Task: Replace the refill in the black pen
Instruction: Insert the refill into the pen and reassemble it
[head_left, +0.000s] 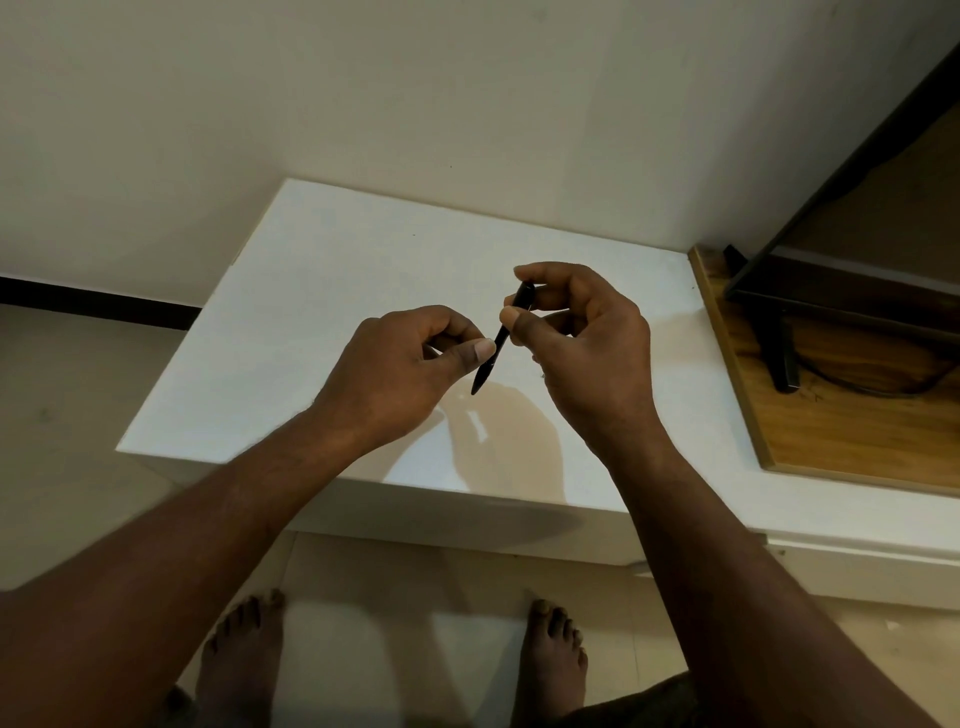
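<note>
Looking down in the head view, the black pen is found held in the air above the white desk, between the two hands. Its upper half is pinched in the grip of the right hand, thumb on the near side and curled fingers behind, so this grip is closed on the barrel. The long axis is tilted: the top end lies up and to the right, inside the right hand, and the pointed tip is aimed down and to the left, free of both hands. The left hand is set just beside the lower barrel, fingers curled, its thumb at the pen's edge; whether that grip has hold of the pen cannot be told. The lower section is judged the part to be twisted off next, and the left hand is nearer to it. No loose refill is seen. The glossy desk is set against a pale wall; a wooden board carrying a dark stand lies at its right, and bare feet are seen on the floor below.
</note>
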